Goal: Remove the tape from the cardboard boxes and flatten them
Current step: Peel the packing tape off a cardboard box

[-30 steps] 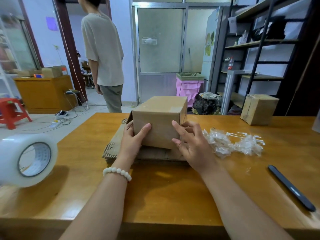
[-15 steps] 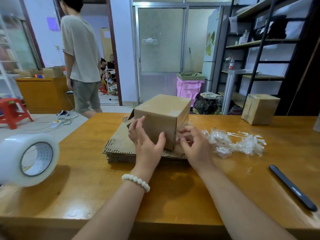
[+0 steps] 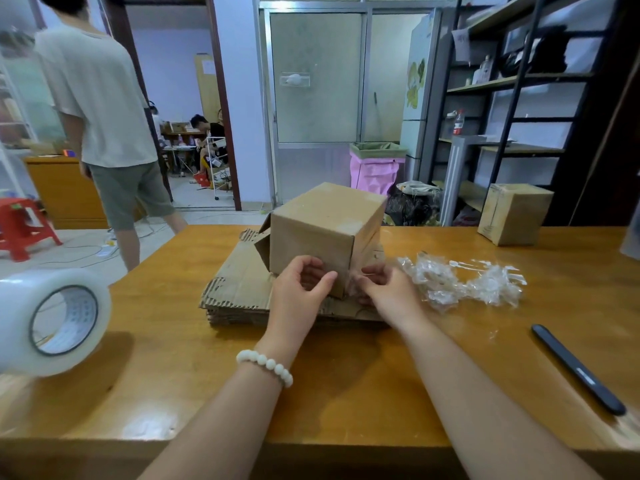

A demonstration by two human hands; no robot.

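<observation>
Box (image 3: 322,230) sits on flattened cardboard (image 3: 242,289); left hand (image 3: 301,289) rests curled fingers against its front, clasping nothing, while right hand (image 3: 388,292) pinches tape (image 3: 355,287) at its near corner.

a cardboard box (image 3: 325,233) stands corner-on atop a stack of flattened cardboard (image 3: 239,292) on a wooden table (image 3: 346,393). the left hand (image 3: 301,289), with a white bead bracelet (image 3: 266,365) at its wrist, holds the box's near face, fingers curled and thumb by the near corner edge. the right hand (image 3: 388,292) pinches what looks like a strip of clear tape (image 3: 354,284) at that corner's foot. just right of it lies a crumpled tape heap (image 3: 460,282), and nearer the edge a black tool (image 3: 578,368). a tape roll (image 3: 52,320) sits at far left, a second box (image 3: 514,213) at far right. a person (image 3: 100,98) stands beyond the table.
</observation>
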